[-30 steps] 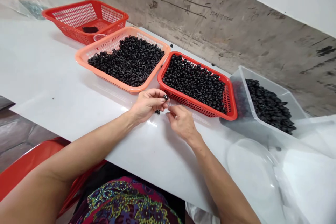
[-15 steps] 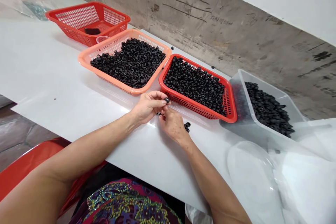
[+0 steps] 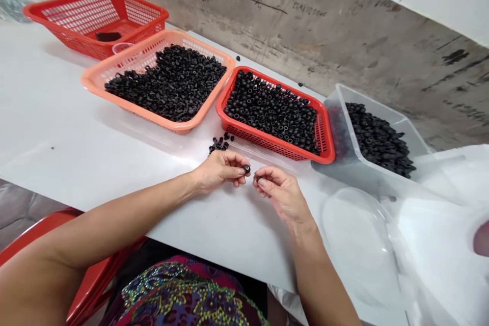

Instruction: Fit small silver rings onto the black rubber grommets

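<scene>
Near the front edge of a white table (image 3: 95, 163), the left hand (image 3: 219, 172) pinches a small black ring-shaped piece (image 3: 247, 168) at its fingertips, the bore facing up toward the camera. That piece lies just across a narrow gap from the right hand (image 3: 278, 191), whose half-closed fingers (image 3: 263, 175) may hold something too small to tell. Beyond both hands, a loose heap of black pieces (image 3: 220, 144) lies beside a red plastic basket (image 3: 267, 145).

Left hand (image 3: 219, 172) pinched at the fingertips (image 3: 240, 170), right hand (image 3: 281, 193) loosely curled just beside it, forearms (image 3: 126, 228) angled inward
</scene>
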`<state>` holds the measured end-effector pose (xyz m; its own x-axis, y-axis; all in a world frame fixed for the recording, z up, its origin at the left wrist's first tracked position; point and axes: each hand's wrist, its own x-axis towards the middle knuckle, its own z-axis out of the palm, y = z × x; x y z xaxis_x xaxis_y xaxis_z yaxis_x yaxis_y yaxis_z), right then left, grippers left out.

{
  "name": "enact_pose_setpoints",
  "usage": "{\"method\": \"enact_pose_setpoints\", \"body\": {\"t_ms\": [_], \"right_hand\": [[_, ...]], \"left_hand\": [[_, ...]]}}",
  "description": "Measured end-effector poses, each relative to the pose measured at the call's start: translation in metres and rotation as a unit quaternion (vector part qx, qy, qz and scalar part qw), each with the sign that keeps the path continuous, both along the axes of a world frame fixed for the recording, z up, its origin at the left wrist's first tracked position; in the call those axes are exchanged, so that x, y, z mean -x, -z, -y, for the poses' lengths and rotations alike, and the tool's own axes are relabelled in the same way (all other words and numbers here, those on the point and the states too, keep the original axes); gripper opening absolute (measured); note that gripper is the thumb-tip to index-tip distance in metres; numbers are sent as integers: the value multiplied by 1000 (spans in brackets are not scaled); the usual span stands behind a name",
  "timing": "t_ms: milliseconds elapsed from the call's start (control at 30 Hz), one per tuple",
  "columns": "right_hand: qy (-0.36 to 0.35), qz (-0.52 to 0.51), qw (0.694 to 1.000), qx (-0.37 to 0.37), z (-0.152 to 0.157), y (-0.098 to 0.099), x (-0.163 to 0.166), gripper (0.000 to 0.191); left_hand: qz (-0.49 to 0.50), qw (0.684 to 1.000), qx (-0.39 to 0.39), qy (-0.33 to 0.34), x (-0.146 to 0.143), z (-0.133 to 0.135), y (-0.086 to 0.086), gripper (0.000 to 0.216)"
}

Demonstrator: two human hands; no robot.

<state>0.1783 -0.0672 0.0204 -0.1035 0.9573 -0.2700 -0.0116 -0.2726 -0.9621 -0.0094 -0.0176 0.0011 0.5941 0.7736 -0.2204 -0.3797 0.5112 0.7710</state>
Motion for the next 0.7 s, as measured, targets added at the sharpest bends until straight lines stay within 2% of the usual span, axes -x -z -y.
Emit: {"method": "enact_pose_setpoints", "body": {"t_ms": [233,433,700], "right_hand": [[42,-24,999,-17,4,-1,5,21],[51,-9,999,-14,9,-3,5,19],[71,161,977,-125,16,-1,11,9]], "left_hand": [[-44,997,-27,53,-6,8,3,17],[-54,997,-40,50,-8,9,6,18],[-86,993,-67,43,-8,11,0,15]]}}
